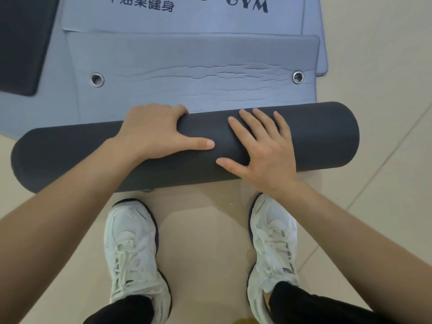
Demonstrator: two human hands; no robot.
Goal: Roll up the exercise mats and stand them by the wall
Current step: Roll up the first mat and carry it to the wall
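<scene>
A dark grey mat point(315, 141) is seen mostly rolled into a thick tube, lying crosswise just ahead of two white shoes point(133, 249) on the tiled floor point(203, 230). Its unrolled end point(187, 59) is laid flat beyond the tube, with two metal eyelets point(97, 79) set in it. The fingertips of the left hand point(154, 132) are hidden, curled over the tube's far side; the thumb is laid along the top. The right hand point(264, 150) is pressed flat on the tube, fingers spread. Underneath, a printed mat point(187, 19) is cut off by the top edge, its lettering only partly readable. A black mat point(21, 43) is cropped at the upper left.
</scene>
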